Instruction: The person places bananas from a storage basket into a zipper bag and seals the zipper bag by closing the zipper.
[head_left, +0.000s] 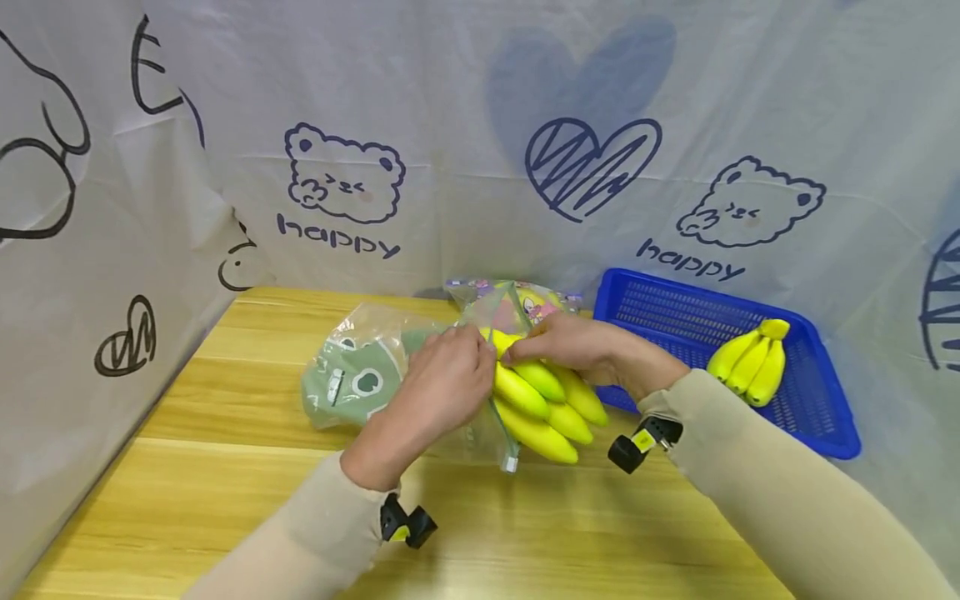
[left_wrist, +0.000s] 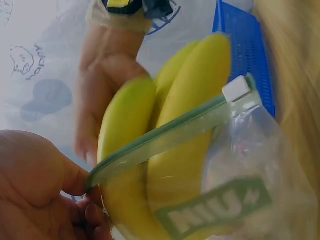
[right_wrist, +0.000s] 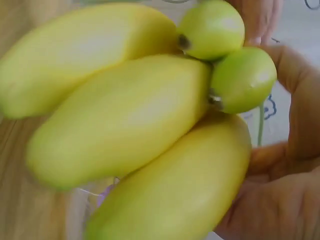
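Observation:
A bunch of yellow bananas [head_left: 543, 408] lies partly inside the mouth of a clear zip bag [head_left: 472, 437] with a green edge and a white slider [left_wrist: 236, 89]. Its stem end is within the bag, and several fruits stick out to the right. My left hand [head_left: 452, 367] pinches the bag's green edge, as the left wrist view shows. From behind, my right hand [head_left: 573, 346] grips the bananas near the stem end. In the right wrist view the bunch [right_wrist: 125, 115] fills most of the picture, with the fingers partly hidden behind it.
A blue basket [head_left: 832, 400] at the back right holds a smaller banana bunch [head_left: 750, 362]. Left of the hands lies a clear bag with a green printed item [head_left: 352, 383]. A colourful patterned package [head_left: 547, 304] sits behind them, near the printed curtain [head_left: 465, 125].

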